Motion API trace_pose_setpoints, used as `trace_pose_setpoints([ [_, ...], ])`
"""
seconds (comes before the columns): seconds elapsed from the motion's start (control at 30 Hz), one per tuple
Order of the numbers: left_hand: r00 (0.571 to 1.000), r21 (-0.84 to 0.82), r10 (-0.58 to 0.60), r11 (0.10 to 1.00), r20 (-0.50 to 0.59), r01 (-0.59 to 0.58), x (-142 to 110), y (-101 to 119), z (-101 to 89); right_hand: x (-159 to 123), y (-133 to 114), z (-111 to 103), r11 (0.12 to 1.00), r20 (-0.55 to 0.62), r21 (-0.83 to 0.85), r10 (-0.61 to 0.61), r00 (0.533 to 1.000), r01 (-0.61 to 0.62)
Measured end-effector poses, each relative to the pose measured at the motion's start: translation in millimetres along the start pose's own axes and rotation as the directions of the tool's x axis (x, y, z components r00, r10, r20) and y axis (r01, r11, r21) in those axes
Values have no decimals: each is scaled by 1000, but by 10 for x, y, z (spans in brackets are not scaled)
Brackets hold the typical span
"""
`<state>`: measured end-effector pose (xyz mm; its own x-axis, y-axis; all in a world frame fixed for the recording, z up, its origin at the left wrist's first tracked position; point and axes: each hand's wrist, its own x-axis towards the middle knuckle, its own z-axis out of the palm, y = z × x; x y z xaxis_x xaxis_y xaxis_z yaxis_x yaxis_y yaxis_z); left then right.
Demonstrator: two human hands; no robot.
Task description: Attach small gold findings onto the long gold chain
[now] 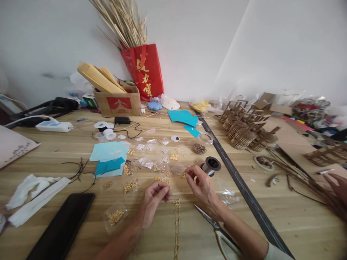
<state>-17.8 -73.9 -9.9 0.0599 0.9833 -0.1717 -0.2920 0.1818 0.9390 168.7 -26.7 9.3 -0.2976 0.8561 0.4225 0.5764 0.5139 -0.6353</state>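
Note:
A gold chain (177,224) runs down the table toward me, and its upper end with a small ring reaches the fingertips of my left hand (153,202), which are pinched on it. My right hand (202,186) is closed too, thumb against fingers; whatever it may hold is too small to make out. Just left of its fingertips lies a little gold piece (183,176). Beyond my left hand are small clear bags of gold findings (130,186). Under my right forearm lie scissors (217,227), and a spool of wire (211,165) stands behind my right hand.
A phone (63,224) and blue paper sheets (110,164) lie to the left. Toward the back are a cardboard box (118,104), a red bag (149,72) and small wooden baskets (244,130). Another person's hand (337,186) rests at the right edge.

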Motion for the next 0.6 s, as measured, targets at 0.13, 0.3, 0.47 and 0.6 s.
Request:
trace_pose_setpoints([
  [0.13,999,71,40,997,-27,-38,-4,25,-8,0,33,-11,978,165,-199,94,982,-60],
  [0.3,994,108,74,992,-78,-66,4,42,3,-72,25,59,922,253,-375,201,946,-96],
  [0.47,979,115,90,991,-185,-70,10,53,4,-92,76,145,909,295,-397,258,920,-127],
  [0.6,969,107,108,990,-221,-86,21,52,-5,-82,93,162,912,291,-379,280,915,-159],
])
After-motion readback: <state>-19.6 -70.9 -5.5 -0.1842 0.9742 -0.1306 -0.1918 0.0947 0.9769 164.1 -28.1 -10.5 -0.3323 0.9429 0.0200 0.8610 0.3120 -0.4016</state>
